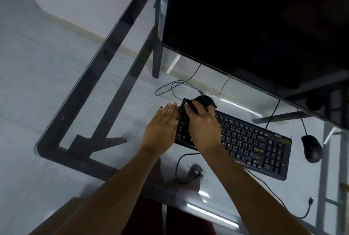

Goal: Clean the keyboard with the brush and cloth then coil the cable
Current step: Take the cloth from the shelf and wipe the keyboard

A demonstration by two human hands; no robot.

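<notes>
Head view: I see the black keyboard (251, 146) at centre on the glass surface (117, 91), my right hand (202, 121) bunching a dark cloth (204, 100) at its 10 o'clock corner, left hand (162, 130) flat beside, fingers (170, 110) together. Mouse (311, 148) at 3 o'clock.

Keyboard (251, 144) on the counter (105, 91) — monitor (255, 23) behind. Mouse (311, 148) right of it, cable (272, 193) in front.

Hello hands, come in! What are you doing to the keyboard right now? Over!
Right hand gripping dark cloth on keyboard left end. Left hand open, flat against that end. Mouse clear.
</notes>
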